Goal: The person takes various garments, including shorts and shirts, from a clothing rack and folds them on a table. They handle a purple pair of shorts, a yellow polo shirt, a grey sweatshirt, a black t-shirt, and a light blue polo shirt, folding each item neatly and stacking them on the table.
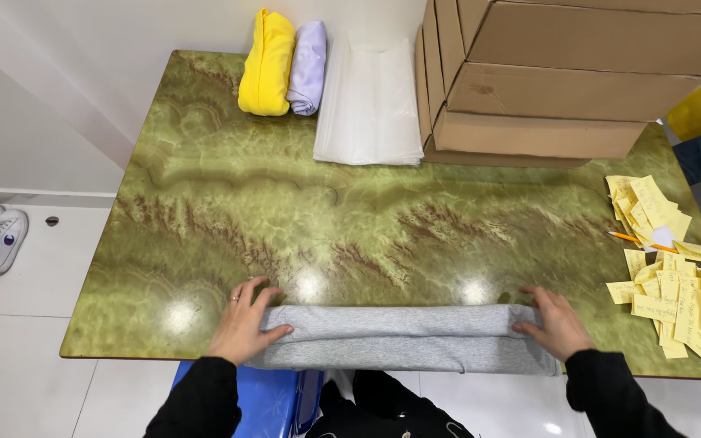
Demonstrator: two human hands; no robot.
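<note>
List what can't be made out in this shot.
- Head view: the grey garment is folded, so its type stays hidden; both hands cover its ends.
- Cardboard boxes: cut off by the top edge, contents unseen.
- Yellow paper slips: writing too small.
- Blue object under the table: mostly hidden.

left hand (241, 324) on grey cloth (403, 339) | right hand (557, 323) on cloth | green table (367, 219)
</note>
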